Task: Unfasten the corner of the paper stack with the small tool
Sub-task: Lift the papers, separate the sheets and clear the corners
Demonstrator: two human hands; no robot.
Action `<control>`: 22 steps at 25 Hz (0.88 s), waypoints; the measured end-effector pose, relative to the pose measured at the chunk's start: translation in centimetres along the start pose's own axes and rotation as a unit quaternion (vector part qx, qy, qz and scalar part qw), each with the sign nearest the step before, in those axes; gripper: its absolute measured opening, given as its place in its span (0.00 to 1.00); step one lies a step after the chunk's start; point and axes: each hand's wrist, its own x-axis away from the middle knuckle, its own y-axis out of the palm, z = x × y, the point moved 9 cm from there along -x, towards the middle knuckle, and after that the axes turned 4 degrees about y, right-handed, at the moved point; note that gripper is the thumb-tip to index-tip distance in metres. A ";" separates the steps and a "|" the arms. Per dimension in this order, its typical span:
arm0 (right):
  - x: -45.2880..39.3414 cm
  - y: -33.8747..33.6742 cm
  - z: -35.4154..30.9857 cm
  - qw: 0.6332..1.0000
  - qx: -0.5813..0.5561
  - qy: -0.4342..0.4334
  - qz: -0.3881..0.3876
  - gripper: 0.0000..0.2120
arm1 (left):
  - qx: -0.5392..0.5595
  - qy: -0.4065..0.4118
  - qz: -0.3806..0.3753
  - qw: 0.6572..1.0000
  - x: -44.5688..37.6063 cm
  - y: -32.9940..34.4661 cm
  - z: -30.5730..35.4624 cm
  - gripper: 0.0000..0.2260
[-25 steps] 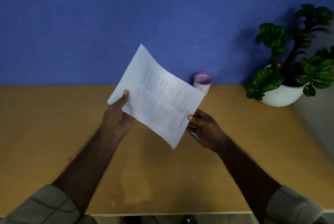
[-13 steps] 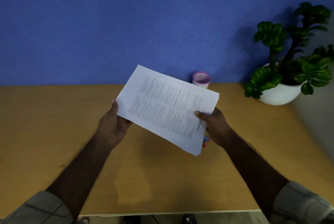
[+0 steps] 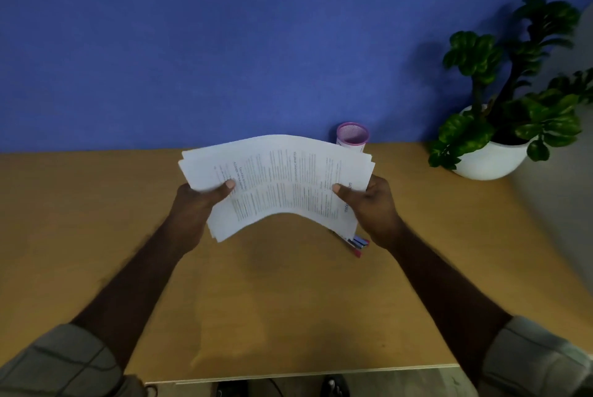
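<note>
Plywood desk (image 3: pixel 96 236), bare and tan, runs back to a blue wall (image 3: pixel 224 43). At its far edge stands a pink mesh cup (image 3: pixel 352 135); a white-potted plant (image 3: pixel 500 127) fills the far right corner. Above the desk's middle, the left hand (image 3: pixel 199 201) and right hand (image 3: pixel 372 204) each clamp an end of the paper stack (image 3: pixel 282 181), thumbs on top, sheets arched upward. A small pink-and-blue tool (image 3: pixel 358 243) peeks out under the stack's near right corner, by the right hand.
</note>
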 end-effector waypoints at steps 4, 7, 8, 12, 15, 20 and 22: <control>1.6 1.1 3.5 0.999 -0.024 0.011 0.018 0.17 | -0.010 0.006 0.064 0.998 2.2 -1.0 -3.4 0.19; 3.1 1.8 8.6 0.994 0.049 0.100 0.020 0.15 | -0.041 -0.073 0.084 0.993 4.3 -1.5 -8.1 0.14; 3.4 1.8 9.6 0.991 0.062 0.112 0.027 0.13 | -0.043 -0.077 0.087 0.992 4.7 -1.5 -8.7 0.13; 3.0 1.4 9.8 0.993 0.057 0.087 0.058 0.10 | 0.006 -0.026 0.116 0.993 4.9 -1.7 -8.3 0.11; 3.0 1.6 11.3 0.987 0.072 0.127 0.060 0.11 | -0.008 -0.060 0.122 0.991 5.4 -1.3 -10.0 0.14; 4.0 1.0 14.1 0.973 0.112 0.193 0.060 0.17 | -0.084 -0.107 0.143 0.980 6.0 -1.4 -11.6 0.12; 3.4 0.4 12.3 0.980 0.132 0.142 0.054 0.20 | -0.163 -0.103 0.138 0.971 5.0 -2.2 -10.4 0.09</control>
